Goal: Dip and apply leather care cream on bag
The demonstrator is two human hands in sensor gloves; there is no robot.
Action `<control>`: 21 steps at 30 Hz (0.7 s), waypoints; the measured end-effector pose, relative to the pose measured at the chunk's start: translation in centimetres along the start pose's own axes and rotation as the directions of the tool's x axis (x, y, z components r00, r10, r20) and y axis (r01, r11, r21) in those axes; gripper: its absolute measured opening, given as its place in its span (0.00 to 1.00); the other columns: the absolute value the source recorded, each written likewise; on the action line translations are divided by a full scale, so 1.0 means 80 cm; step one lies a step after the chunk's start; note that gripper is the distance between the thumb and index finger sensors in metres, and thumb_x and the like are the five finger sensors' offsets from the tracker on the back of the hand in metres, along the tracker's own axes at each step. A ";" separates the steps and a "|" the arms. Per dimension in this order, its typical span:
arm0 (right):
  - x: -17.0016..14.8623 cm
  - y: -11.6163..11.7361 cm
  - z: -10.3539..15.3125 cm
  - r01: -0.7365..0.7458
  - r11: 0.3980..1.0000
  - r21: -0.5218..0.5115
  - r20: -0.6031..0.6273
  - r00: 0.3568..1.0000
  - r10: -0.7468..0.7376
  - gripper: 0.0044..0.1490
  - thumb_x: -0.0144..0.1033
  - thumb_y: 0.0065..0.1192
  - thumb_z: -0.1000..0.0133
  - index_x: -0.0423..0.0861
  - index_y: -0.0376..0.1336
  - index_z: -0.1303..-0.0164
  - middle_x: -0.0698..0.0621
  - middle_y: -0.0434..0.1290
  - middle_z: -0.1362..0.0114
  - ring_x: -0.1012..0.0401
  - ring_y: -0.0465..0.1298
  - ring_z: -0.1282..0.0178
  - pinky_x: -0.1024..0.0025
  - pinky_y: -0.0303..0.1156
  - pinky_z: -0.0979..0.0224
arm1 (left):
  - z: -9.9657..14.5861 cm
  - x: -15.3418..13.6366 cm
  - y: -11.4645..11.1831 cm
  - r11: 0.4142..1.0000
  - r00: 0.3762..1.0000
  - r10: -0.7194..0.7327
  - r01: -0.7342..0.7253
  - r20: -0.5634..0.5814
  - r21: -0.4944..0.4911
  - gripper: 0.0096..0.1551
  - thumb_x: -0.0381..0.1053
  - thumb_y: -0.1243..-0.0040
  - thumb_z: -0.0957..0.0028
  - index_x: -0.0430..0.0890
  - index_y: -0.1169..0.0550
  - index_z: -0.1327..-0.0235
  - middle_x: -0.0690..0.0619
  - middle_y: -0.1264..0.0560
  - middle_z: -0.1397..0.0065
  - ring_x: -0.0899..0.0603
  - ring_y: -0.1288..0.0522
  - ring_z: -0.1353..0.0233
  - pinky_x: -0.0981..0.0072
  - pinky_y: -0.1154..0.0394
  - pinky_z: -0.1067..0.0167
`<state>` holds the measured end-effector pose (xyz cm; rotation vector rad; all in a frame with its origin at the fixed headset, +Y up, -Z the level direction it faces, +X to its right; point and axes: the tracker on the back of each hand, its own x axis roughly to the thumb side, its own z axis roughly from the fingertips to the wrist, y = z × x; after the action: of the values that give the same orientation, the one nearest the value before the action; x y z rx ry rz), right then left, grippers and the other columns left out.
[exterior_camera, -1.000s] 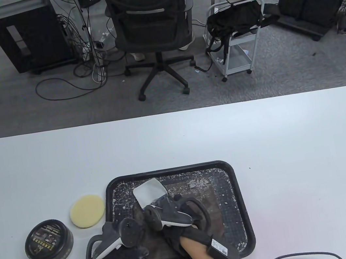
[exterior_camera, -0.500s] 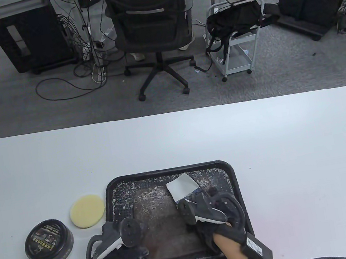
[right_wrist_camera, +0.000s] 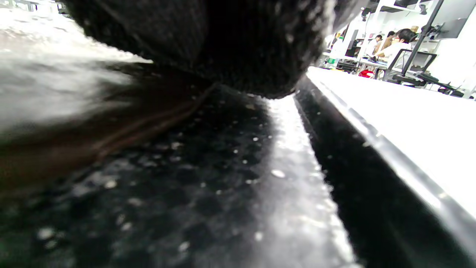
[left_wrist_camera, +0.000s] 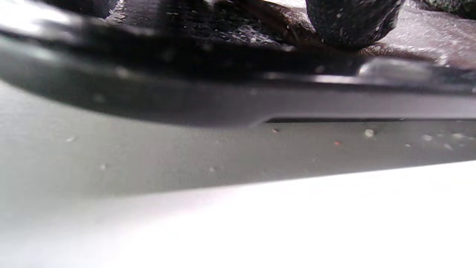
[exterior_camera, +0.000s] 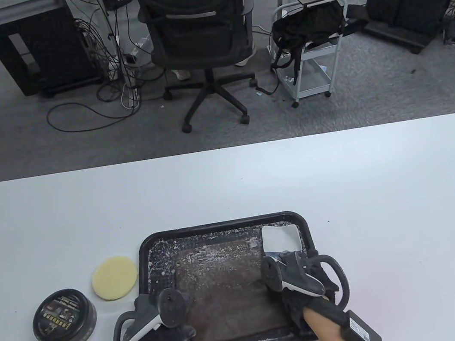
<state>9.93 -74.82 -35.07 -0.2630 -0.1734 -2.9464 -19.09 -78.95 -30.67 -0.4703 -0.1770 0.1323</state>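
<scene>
The right hand (exterior_camera: 303, 284) holds a white cloth (exterior_camera: 280, 238) at the tray's (exterior_camera: 219, 226) far right corner. The left hand (exterior_camera: 161, 321) presses the flat brown leather bag (exterior_camera: 226, 292), lying lengthwise near-to-far in the tray; its finger posture is unclear.

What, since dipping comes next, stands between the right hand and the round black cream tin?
The left hand, resting on the near-left corner of the black plastic tray, lies on the straight line from the right hand, which holds a white sheet, to the round black cream tin. The tin's lid also looks on.
</scene>
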 end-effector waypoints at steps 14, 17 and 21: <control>0.078 -0.005 0.011 -0.017 0.998 -0.058 0.155 0.988 0.026 0.35 0.36 0.60 0.51 0.55 0.63 0.29 0.51 0.66 0.22 0.50 0.69 0.24 0.45 0.60 0.23 | 0.002 0.000 -0.005 1.000 1.000 0.024 -0.024 0.011 -0.010 0.51 0.64 0.46 0.55 0.61 0.63 0.32 0.59 0.53 0.19 0.44 0.55 0.15 0.35 0.61 0.24; 0.097 -0.007 0.010 0.067 0.997 -0.025 0.175 0.983 -0.062 0.36 0.35 0.60 0.51 0.54 0.63 0.29 0.50 0.65 0.22 0.49 0.68 0.23 0.44 0.58 0.23 | 0.002 0.000 -0.006 1.000 1.000 0.023 -0.023 0.012 -0.011 0.51 0.64 0.46 0.55 0.61 0.63 0.33 0.59 0.54 0.19 0.44 0.55 0.15 0.35 0.61 0.24; 0.128 -0.009 0.007 0.082 0.997 -0.006 0.232 0.969 -0.079 0.36 0.35 0.60 0.51 0.55 0.62 0.28 0.52 0.64 0.21 0.50 0.66 0.22 0.43 0.57 0.22 | 0.002 0.000 -0.006 0.999 0.999 0.042 -0.041 0.005 -0.014 0.53 0.63 0.46 0.55 0.58 0.65 0.34 0.58 0.54 0.19 0.44 0.55 0.15 0.36 0.61 0.23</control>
<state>0.00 -75.74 -32.68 -0.6178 -0.1959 -2.9908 -19.09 -79.31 -30.31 -0.4880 -0.1733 0.1730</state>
